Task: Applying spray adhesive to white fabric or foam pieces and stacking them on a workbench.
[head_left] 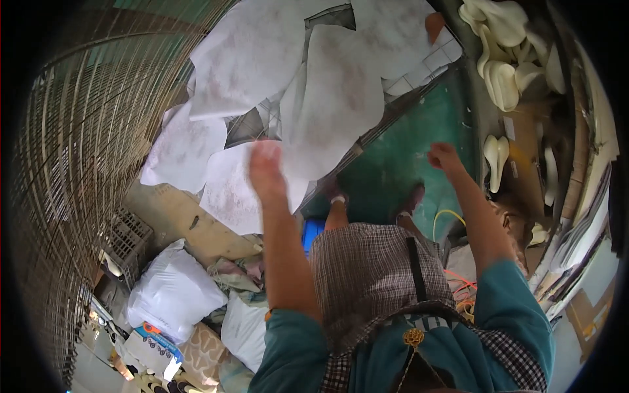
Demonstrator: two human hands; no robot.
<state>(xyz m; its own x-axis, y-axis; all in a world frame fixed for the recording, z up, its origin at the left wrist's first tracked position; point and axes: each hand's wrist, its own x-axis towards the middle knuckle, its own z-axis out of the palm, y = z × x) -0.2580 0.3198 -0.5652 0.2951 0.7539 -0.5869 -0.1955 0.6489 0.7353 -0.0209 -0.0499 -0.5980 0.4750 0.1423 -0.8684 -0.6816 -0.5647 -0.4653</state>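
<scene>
My left hand is smeared by motion, so its fingers cannot be made out. It is over a white sheet with faint reddish-brown stains. My right hand is held above the green floor, its fingers curled in and nothing visible in them. Several more white stained sheets, such as the large middle one, overlap on a wire mesh rack ahead of me.
A tall wire grid rises at the left. White sacks and a grey plastic crate sit at the lower left. Cream moulded pieces are heaped at the right. A yellow cable curves by my feet.
</scene>
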